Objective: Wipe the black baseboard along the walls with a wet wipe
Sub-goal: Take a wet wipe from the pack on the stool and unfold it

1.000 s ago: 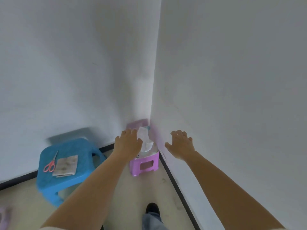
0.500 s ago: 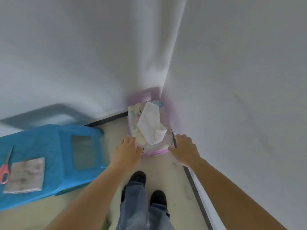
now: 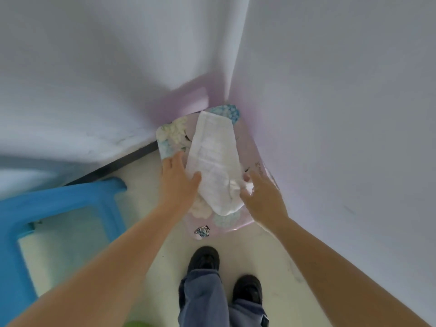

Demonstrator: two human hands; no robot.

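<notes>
Over the wipe pack (image 3: 179, 135) in the corner, the right hand (image 3: 262, 197) pinches the protruding wet wipe (image 3: 217, 166) at two o'clock of the flat, steadying left hand (image 3: 179, 180); a slow pull should free one sheet.

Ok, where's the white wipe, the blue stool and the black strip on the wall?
white wipe (image 3: 215, 161): head view, on the middle of the sheet sticking up from the pack.
blue stool (image 3: 59, 197): head view, on its top edge.
black baseboard (image 3: 125, 161): head view, on the strip under the left wall.
</notes>
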